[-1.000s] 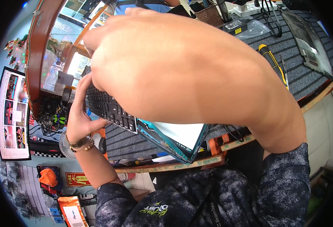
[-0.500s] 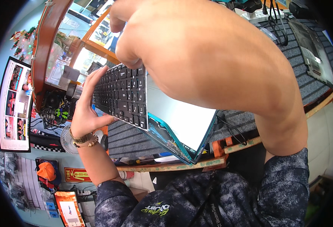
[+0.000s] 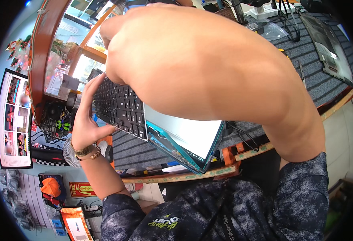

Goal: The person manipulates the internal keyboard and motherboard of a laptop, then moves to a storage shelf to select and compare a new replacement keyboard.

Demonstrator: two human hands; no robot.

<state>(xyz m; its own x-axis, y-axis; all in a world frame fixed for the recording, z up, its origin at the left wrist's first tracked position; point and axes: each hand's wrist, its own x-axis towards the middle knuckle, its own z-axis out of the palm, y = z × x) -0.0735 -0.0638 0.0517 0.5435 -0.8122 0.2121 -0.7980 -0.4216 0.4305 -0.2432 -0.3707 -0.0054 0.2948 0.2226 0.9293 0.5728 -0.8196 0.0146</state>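
Striped mat (image 3: 132, 154), lit monitor (image 3: 15, 120), right hand (image 3: 144, 56) partly hiding keyboard (image 3: 120, 107)

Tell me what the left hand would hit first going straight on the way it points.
Most likely the right hand: the left hand points up and slightly right beside the keyboard it holds, and the right hand appears just ahead, though depth is unclear.

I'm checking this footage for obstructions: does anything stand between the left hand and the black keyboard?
Nothing visible does: the left hand holds the black keyboard directly by its left part. The right hand hides some of the keyboard's upper end, so what is there can't be told.
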